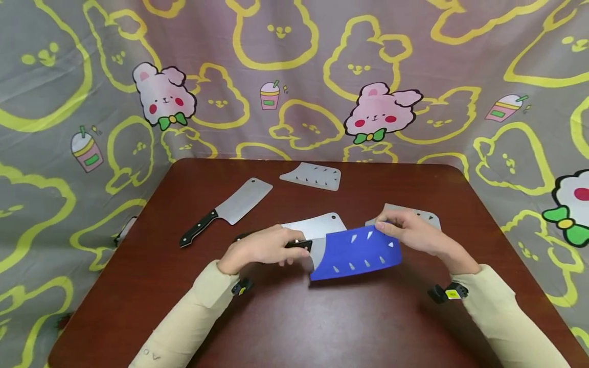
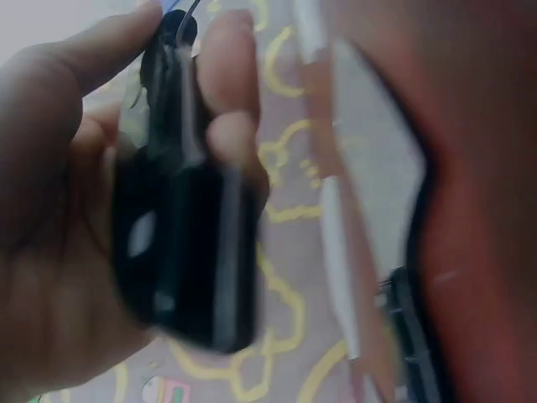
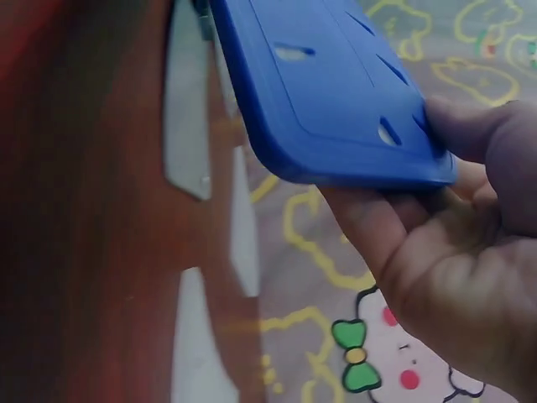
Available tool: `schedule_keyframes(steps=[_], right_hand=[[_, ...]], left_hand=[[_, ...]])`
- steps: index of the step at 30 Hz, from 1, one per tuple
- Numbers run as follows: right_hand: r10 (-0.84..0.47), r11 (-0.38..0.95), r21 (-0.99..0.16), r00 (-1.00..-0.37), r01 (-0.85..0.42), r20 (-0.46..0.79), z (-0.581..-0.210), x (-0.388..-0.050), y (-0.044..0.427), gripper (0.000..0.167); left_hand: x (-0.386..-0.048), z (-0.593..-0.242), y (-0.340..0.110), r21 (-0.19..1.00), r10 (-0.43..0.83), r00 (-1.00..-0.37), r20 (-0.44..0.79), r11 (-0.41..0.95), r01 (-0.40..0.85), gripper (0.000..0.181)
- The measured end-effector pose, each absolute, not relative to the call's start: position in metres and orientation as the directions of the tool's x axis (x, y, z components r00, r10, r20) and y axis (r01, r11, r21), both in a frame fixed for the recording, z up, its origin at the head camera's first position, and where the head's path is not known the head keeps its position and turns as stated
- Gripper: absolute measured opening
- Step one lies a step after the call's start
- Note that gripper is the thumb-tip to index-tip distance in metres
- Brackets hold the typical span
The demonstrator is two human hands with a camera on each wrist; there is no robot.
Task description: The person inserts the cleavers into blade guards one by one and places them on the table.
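Cleaver, held up off the surface near its middle, blade mostly inside a blue sheath with tapered slots. Narrow strip of bare metal shows between sheath mouth and black handle.

Left hand: wrapped on the handle, thumb one side, fingers the other. Right hand: narrow pinch at the sheath's far end, upper corner, thumb on one face and fingers on the other.

Nearby: a second cleaver lies just behind, partly hidden by the left hand. Third cleaver lies bare to the left, well apart. One grey sheath at the back; another grey sheath partly behind the right hand.

Step, as I judge it: sliding fit of blade and sheath. On or off, cannot tell from stills.

Handling advice: move along the blade's length, no twist; a skewed sheath would likely bind. Handle lines up with the upper side, so the cutting edge probably faces down; right-hand fingers best clear of that lower side and of the mouth. Firm handle grip, light pinch at the end, slow pull or push. Elbow room toward the near side looks better than over the second cleaver.
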State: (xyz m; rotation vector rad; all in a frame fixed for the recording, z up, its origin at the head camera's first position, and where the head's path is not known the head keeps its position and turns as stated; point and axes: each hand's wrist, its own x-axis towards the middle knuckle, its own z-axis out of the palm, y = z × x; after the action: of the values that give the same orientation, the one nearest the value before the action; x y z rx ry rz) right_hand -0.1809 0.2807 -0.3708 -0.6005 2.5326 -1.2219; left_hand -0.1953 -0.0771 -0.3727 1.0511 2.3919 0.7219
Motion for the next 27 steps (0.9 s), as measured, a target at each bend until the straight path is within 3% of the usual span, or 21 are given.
schedule_keyframes(steps=[7,14,19,27], right_hand=[[-0.591,0.553,-0.805,-0.782,-0.216,-0.196,-0.39,-0.179,0.288,0.015],[-0.657,0.559,-0.797,-0.708,-0.229,-0.258,-0.4,-0.184,0.296,0.017],[-0.629,0.619,-0.719,-0.748,-0.316,-0.212,-0.397,-0.187,0.303,0.019],[-0.557,0.668,-0.65,-0.822,-0.363,-0.113,-0.387,-0.194,0.316,0.017]], left_hand=[[-0.19,-0.389,-0.076,0.594,0.779,-0.575,-0.248,0.592,0.545,0.018],[-0.187,-0.396,-0.084,0.549,0.76,-0.611,-0.22,0.615,0.566,0.019],[-0.191,-0.395,-0.1,0.477,0.715,-0.681,-0.158,0.659,0.582,0.021],[-0.205,-0.384,-0.129,0.495,0.624,-0.769,-0.136,0.715,0.493,0.022]])
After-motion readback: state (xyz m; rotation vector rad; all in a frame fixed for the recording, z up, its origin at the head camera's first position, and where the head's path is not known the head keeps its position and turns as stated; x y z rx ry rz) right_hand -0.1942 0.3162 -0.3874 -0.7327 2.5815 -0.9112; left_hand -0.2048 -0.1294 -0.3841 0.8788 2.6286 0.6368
